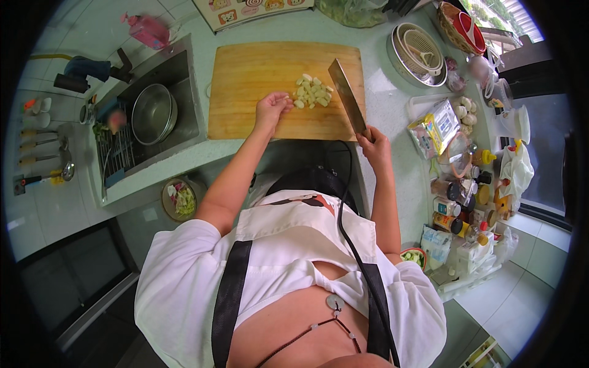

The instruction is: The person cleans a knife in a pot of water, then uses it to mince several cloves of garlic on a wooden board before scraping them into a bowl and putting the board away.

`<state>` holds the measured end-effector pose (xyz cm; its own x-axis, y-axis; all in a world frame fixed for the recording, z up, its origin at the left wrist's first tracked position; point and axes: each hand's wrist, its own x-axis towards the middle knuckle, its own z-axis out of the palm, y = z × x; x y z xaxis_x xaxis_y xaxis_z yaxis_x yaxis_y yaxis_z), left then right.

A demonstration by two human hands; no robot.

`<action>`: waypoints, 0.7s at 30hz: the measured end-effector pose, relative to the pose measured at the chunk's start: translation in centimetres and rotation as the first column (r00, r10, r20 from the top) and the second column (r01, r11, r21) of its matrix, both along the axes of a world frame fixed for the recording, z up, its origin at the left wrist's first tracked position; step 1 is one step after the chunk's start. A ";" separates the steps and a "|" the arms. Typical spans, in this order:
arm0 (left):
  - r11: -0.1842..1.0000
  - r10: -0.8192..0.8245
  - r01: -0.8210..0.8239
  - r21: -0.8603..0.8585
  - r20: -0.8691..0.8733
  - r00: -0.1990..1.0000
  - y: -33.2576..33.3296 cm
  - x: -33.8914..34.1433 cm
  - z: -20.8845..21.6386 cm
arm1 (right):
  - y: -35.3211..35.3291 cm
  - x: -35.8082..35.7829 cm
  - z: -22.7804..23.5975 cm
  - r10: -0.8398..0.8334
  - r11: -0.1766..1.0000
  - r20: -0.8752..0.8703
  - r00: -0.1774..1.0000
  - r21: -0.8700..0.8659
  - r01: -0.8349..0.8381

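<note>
A wooden cutting board [254, 70] lies on the counter in front of me. Pale peeled garlic cloves [314, 92] are heaped right of its middle. My left hand [273, 110] is over the board, just left of the heap, its fingers drawn together. Whether a small piece sits between those fingertips is too small to tell. My right hand [374, 147] grips the handle of a cleaver [346, 93] at the board's near right corner. The cleaver's broad blade points away from me and slants left, to the right of the cloves and apart from them.
Left of the board is a sink [191, 101] holding a metal bowl [154, 115]. At the right stand nested strainers [420, 54], whole garlic bulbs [466, 115], a package of wipes [438, 127] and several seasoning bottles [446, 207]. A bin with scraps [182, 199] is below the counter.
</note>
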<state>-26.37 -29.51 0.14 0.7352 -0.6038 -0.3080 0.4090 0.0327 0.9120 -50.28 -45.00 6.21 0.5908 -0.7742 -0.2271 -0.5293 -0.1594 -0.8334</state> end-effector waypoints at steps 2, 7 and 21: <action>1.000 -0.003 0.003 0.004 -0.012 1.000 -0.1 0.0 0.1 | -0.1 -0.1 -0.1 -0.001 1.000 0.005 1.000 -0.003 0.001; 0.999 -0.030 0.030 0.016 0.014 0.999 -0.3 0.0 0.1 | -0.3 -0.3 0.0 -0.001 1.000 0.022 1.000 -0.001 0.001; 0.985 -0.060 0.042 0.167 0.103 0.993 -0.8 -0.1 -0.3 | -0.5 -0.1 -0.6 0.021 0.960 -0.008 1.000 -0.280 -0.023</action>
